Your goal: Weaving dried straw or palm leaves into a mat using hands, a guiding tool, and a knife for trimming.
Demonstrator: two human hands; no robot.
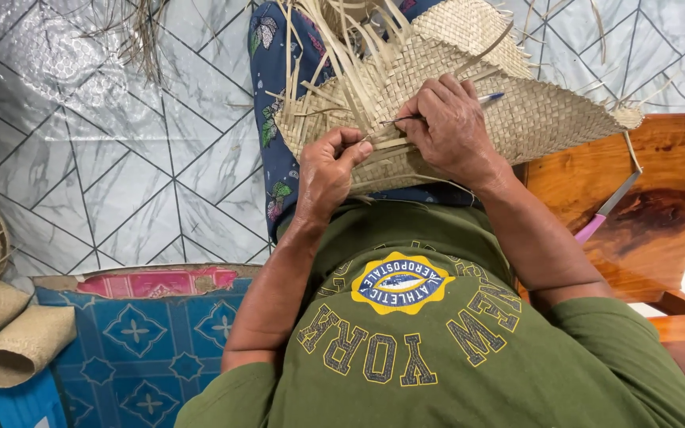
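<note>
Both your hands grip: left hand [328,168] pinches a straw strip [382,145], right hand [451,127] clutches a needle [403,120] on the woven hat [517,111].

Woven hat [469,95] crown cut off at frame top. Needle tool [438,111] middle hidden under right hand [453,127]. Knife [608,208] blade tip indistinct. Rolled mats [17,341] cropped at lower left edge.

Both hands [331,170] [449,127] on a half-woven straw hat [517,111] (loose strips [334,47] splayed)

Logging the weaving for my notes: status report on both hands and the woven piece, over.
Left hand pinching a loose straw strip. Right hand holding a thin pointed tool against the woven hat. Nothing obstructing.
</note>
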